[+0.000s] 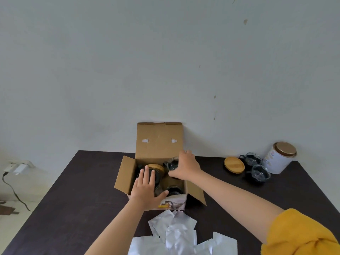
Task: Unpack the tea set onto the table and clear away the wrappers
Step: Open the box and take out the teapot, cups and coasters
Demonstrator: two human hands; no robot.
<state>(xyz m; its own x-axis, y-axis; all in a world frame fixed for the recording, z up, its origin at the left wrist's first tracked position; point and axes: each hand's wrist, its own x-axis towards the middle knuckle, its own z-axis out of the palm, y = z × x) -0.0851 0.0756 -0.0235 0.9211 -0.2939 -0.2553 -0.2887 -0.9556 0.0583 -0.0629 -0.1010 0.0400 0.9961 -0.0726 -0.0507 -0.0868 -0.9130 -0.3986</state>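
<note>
Down in the lower middle of the frame, a cardboard box is sitting open on a dark table, and both hands are working inside it. The right hand is reaching into the far right corner of the box with its fingers curling round a glass cup, so it's looking like the lift-out step for another piece of the set. The left hand is lying flat with fingers straight and spread, not gripping anything, just resting over the dark teapot with the wooden lid and probably steadying the box.

Over at the right of the frame, two glass cups and a wooden coaster are already sitting out on the table next to a white tin. Silvery wrappers are piling up at the bottom middle, just in front of the box, not cleared yet.

I'm guessing the next move is pulling that cup straight up so it isn't knocking the box wall or the teapot, then setting it beside the other cups. It's glass, so a firm but gentle grip is what it's calling for.
</note>
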